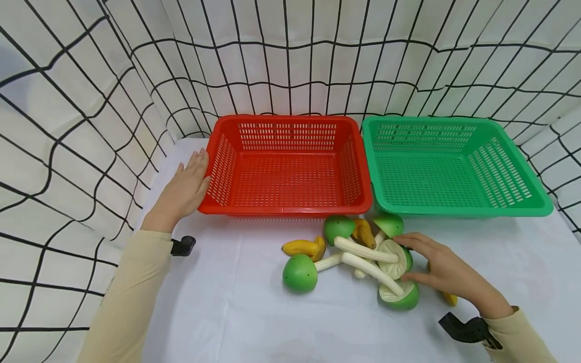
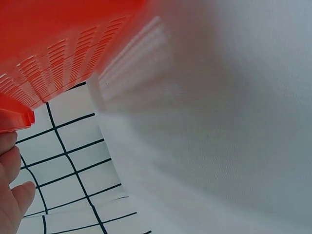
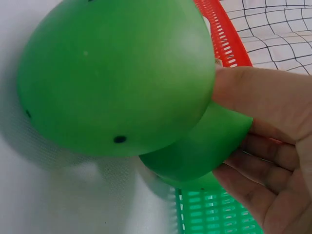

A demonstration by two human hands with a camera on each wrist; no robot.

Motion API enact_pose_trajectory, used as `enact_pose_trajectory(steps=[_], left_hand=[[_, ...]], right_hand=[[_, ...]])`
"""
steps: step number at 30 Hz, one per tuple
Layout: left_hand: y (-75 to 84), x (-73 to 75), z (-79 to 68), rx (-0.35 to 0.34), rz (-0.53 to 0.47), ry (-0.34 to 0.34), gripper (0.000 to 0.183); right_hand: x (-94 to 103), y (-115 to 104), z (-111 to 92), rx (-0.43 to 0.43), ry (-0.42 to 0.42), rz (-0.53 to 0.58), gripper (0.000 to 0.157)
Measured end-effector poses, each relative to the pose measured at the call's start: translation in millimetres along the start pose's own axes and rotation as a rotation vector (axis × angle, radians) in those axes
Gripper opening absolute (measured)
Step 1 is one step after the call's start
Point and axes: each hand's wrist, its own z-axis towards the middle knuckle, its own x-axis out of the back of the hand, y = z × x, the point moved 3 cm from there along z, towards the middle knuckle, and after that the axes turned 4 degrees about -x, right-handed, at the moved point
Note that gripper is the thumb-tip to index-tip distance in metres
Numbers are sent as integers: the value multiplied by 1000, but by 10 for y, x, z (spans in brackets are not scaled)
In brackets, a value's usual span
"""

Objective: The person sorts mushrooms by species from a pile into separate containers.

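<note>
My left hand rests with extended fingers against the left rim of the red basket. In the left wrist view, its fingertips are right at the basket's rim. My right hand holds a toy mushroom with a green cap and pale stem, thumb on one side of the cap and fingers on the other. Another mushroom lies just below it, its green cap large in the right wrist view. More green mushrooms lie around, their stems crossing.
Behind the mushrooms, a green basket stands beside the red one. A yellow banana-shaped piece lies at left, a browner one among the mushrooms, and another partly under my right hand. White cloth with a black grid surrounds the table.
</note>
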Motion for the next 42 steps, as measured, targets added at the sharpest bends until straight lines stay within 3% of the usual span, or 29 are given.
enact_pose_trajectory(steps=[13, 29, 42], left_hand=[[-20, -26, 33, 4, 27, -14, 60], [-11, -26, 25, 14, 8, -11, 60], [10, -20, 14, 26, 37, -22, 61]], right_hand=[[53, -13, 15, 45, 105, 33, 68], [201, -99, 56, 102, 121, 60, 68], [341, -173, 217, 186, 154, 97, 61]])
